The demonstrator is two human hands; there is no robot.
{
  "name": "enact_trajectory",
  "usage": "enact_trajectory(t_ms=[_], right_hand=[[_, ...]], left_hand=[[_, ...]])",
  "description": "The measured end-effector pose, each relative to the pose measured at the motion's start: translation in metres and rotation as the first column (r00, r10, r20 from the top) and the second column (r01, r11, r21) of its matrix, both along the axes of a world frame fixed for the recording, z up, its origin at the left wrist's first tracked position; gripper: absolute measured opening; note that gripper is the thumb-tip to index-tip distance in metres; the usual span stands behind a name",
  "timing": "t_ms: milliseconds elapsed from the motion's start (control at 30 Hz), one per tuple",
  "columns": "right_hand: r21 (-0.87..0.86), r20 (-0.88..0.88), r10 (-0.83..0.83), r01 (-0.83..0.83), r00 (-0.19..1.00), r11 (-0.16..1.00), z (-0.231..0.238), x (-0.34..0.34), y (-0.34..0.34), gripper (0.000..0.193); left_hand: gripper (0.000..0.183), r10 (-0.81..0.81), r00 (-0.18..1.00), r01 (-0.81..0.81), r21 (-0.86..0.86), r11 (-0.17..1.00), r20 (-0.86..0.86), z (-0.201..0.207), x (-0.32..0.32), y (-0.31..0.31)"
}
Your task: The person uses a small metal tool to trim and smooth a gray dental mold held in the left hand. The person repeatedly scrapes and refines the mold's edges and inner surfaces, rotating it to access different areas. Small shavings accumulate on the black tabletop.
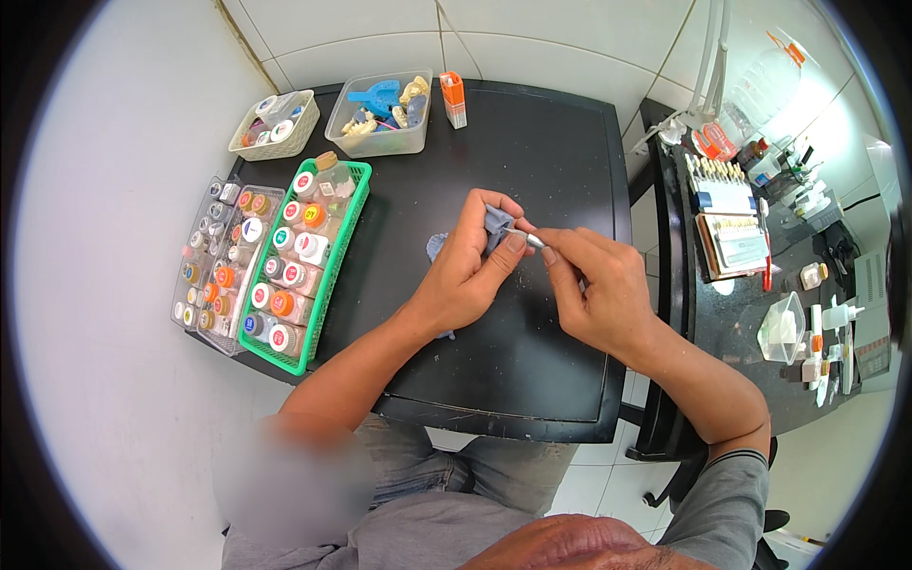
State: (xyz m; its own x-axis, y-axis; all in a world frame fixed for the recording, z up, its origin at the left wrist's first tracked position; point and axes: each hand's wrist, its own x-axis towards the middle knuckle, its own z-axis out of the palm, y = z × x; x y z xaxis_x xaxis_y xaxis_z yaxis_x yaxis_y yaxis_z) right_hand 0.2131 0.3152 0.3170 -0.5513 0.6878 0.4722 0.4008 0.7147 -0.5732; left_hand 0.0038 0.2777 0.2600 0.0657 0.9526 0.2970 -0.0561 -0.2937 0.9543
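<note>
My left hand [465, 271] is closed round a grey-blue lump [494, 224], perhaps a dental cast, and holds it up over the black table. Pinched in my right hand [598, 285] is a slim silvery hand tool [536, 241]. Its tip meets the lump close to my left thumb; the exact shape of that tip is too small to make out. Behind my left hand and wrist lies a light blue crumpled piece [436, 247], mostly hidden by them. Pale crumbs are scattered on the table under my hands.
Along the left edge stand a green basket [313, 332] and a clear case [220, 340], both full of small jars. At the back are a cream basket [249, 150], a clear tub [380, 144] and an orange-white box [454, 100]. A cluttered side table [708, 356] stands right.
</note>
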Motion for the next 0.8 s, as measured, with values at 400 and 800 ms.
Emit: enact_trajectory(t_ms=[400, 800], right_hand=[[0.013, 0.028, 0.002, -0.002, 1.000, 1.000, 0.000, 0.003, 0.002, 0.021], [-0.002, 0.045, 0.007, -0.007, 0.999, 1.000, -0.001, 0.011, 0.000, 0.021]], left_hand=[[0.028, -0.024, 0.998, 0.023, -0.021, 1.000, -0.060, 0.004, -0.001, 0.000], [0.022, 0.036, 0.964, -0.029, 0.030, 0.999, -0.264, 0.009, -0.001, 0.000]])
